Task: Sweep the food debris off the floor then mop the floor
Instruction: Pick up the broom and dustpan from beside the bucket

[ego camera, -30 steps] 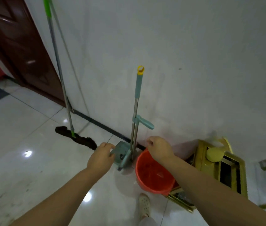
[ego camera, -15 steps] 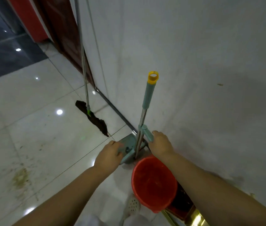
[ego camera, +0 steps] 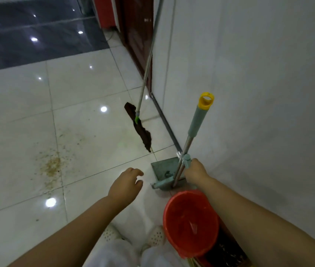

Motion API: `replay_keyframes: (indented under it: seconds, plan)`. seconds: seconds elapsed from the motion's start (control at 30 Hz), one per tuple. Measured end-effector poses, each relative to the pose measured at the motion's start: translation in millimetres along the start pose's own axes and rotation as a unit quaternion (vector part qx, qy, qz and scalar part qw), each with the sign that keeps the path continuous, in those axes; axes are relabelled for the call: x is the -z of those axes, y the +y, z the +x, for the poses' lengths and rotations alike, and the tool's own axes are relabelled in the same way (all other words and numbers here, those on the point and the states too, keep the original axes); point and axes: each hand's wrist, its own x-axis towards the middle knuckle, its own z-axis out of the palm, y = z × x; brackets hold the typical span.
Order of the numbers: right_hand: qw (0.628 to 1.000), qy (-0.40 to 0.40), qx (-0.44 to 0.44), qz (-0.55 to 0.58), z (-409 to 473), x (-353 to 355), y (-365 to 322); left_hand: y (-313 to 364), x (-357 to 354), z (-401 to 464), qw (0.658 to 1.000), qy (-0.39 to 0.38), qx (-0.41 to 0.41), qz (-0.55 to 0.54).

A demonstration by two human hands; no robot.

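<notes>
Two hands were out over the floor, and the red bucket [ego camera: 191, 222] by the wall [ego camera: 258, 93] served as the marker. Just beyond the bucket, the right hand [ego camera: 196, 171] was closed around the lower metal shaft of the dustpan [ego camera: 165, 173], which stood on the tiles against the wall, its grey grip and yellow cap tilted toward the wall. How the fingers sat was hidden behind the shaft and its clip. To the left of the bucket, the left hand [ego camera: 126, 186] hung loose with fingers curled apart, holding nothing. Farther along the wall from the bucket, a mop [ego camera: 138, 125] leaned with its dark head on the floor; its handle ran out of the top of the frame. Behind the bucket a dark box was mostly covered and cut off at the bottom edge. Well to the left of the bucket, crumbs [ego camera: 51, 166] lay scattered on glossy white tiles [ego camera: 87, 89] dotted with lamp glare. Far past the mop, the tiles turned dark beside a brown door [ego camera: 135, 35].
</notes>
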Motion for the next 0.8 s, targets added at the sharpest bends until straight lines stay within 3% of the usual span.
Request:
replay_keyframes:
  seconds: [0.33, 0.47, 0.63, 0.8]
  plan:
    - [0.993, -0.106, -0.004, 0.043, -30, -56, -103, -35, 47, 6, 0.996, 0.018, 0.030, -0.087]
    - [0.981, -0.156, -0.070, 0.092, -51, -79, -148, -53, 64, 9, 0.984, -0.009, 0.071, -0.163]
    - [0.959, -0.202, -0.086, 0.179, -67, -113, -178, -86, 83, 6, 0.936, 0.007, 0.148, -0.319]
    - [0.969, -0.220, -0.034, 0.103, -85, -151, -209, -116, 104, 4, 0.891, 0.040, 0.227, -0.391]
